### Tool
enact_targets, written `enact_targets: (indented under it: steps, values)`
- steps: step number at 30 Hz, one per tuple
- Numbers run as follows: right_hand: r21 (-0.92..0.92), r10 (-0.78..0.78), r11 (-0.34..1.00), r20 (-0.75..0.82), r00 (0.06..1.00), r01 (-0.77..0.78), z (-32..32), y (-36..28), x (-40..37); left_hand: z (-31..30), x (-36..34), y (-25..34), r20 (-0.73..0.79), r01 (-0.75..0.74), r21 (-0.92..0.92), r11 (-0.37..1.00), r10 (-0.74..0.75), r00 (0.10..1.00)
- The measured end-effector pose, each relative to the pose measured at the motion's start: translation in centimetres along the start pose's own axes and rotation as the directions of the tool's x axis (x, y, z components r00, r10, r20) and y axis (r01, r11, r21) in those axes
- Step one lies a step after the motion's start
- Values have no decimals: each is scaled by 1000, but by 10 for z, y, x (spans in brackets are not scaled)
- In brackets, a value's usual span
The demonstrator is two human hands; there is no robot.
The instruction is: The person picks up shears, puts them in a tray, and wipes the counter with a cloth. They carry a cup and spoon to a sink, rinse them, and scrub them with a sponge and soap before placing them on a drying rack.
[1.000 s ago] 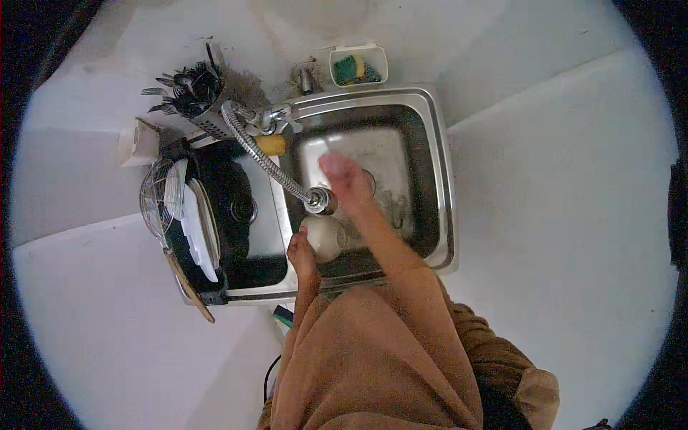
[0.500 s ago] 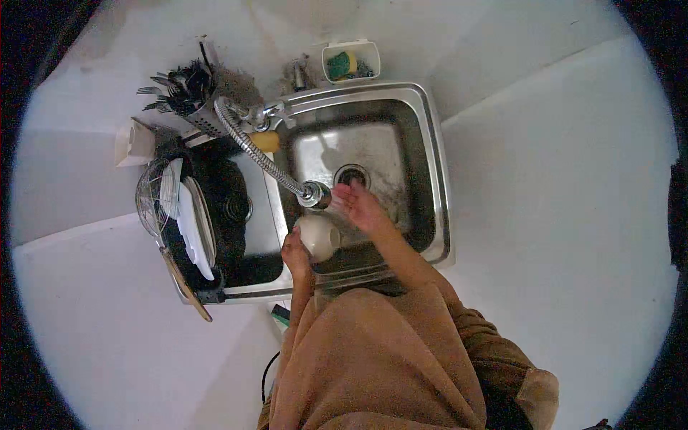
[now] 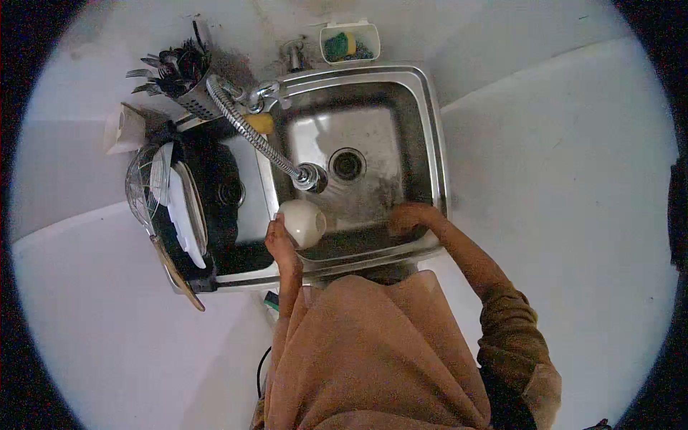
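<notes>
My left hand [image 3: 281, 244] is closed on the rim of a cream-coloured bowl [image 3: 302, 223]. The bowl is tilted over the near left corner of the right sink basin [image 3: 365, 129], with its rounded outside and foot ring toward the camera. Just beyond it hangs the spray head of the flexible tap [image 3: 311, 177], apart from the bowl. At the basin's near right side is my right hand [image 3: 411, 218], away from the bowl. Motion smears its fingers, and I cannot make out anything in them.
On the left, a black rack holds white plates [image 3: 188, 215] beside a wire skimmer [image 3: 143, 190]. Behind stand a metal cutlery holder [image 3: 197, 99] and a white caddy [image 3: 349, 43] with a green-yellow sponge. A yellow object [image 3: 259, 123] lies by the tap's base.
My right hand has moved from beside the spray head, near the drain, to the near right of the basin. My left hand keeps the bowl below the tap. The view has shifted slightly.
</notes>
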State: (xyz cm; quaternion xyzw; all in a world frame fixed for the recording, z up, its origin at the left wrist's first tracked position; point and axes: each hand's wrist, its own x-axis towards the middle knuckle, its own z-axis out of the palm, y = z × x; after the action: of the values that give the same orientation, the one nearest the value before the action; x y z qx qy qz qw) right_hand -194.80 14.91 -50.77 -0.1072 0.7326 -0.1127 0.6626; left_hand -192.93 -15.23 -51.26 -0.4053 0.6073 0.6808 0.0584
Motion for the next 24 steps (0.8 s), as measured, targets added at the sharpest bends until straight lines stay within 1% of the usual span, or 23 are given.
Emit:
enact_targets:
  steps: [1,2,3,4,6,7,8,9,10,11,12,13,14,16,17,18,19,20,21,22,23,24]
  values:
    - [1,1,1000,1,1000,-1,1,3,4,-1,2,1,-1,29,87,996,-29,1000]
    - [140,-7,990,-158,987,29,3,8,15,1,0,0,0,30,86,996,-30,1000]
    - [268,6,960,-315,949,83,4,14,29,6,-6,6,7,34,-27,999,-34,999]
    - [380,39,912,-459,888,156,4,18,43,8,-9,10,13,38,-139,990,-37,999]
    - [544,163,765,-681,714,345,10,20,65,6,-2,-4,3,25,-137,990,-25,1000]
    - [764,153,379,-608,779,522,0,-6,54,6,1,-8,2,9,-140,990,-9,1000]
    - [827,100,-92,-547,831,555,-13,-40,43,6,-1,-5,4,8,-138,990,-8,1000]
    - [712,-16,44,-701,713,701,-14,-48,58,8,-4,2,9,17,-24,1000,-17,1000]
    - [548,-153,157,-809,568,822,-18,-59,65,8,-6,6,15,24,90,996,-26,1000]
    - [547,-155,155,-809,567,823,-22,-71,73,8,-3,1,13,23,91,996,-24,1000]
    - [661,-105,-218,-747,656,718,-30,-89,71,5,1,-9,33,-12,160,987,7,999]
    - [651,-99,-563,-665,741,509,-33,-96,72,4,4,-14,55,-50,226,973,38,998]
    - [650,-99,-563,-665,740,510,-35,-97,70,6,6,-21,56,-51,226,973,39,998]
    - [673,-68,-387,-703,708,630,-36,-99,65,17,3,-24,104,-240,166,956,225,969]
    - [674,-70,-382,-703,708,632,-36,-99,61,23,2,-25,102,-240,161,957,226,969]
    - [627,53,231,-772,634,744,-38,-103,46,31,1,-23,111,-117,61,991,110,988]
    - [385,90,762,-859,504,521,-37,-104,37,36,1,-21,132,11,-39,999,-5,991]
    - [379,84,765,-860,504,520,-31,-100,38,36,15,-46,121,197,-96,976,-186,975]
    - [240,-12,845,-885,466,478,-21,-92,42,45,13,-41,116,197,-103,975,-185,976]
    - [92,-115,900,-894,433,427,-15,-91,39,60,8,-32,166,227,-197,954,-196,967]
    - [83,-124,900,-893,434,429,-9,-88,33,68,7,-26,216,256,-286,923,-199,956]
    - [140,-111,852,-894,435,504,-8,-92,15,64,33,-65,288,364,-212,907,-298,910]
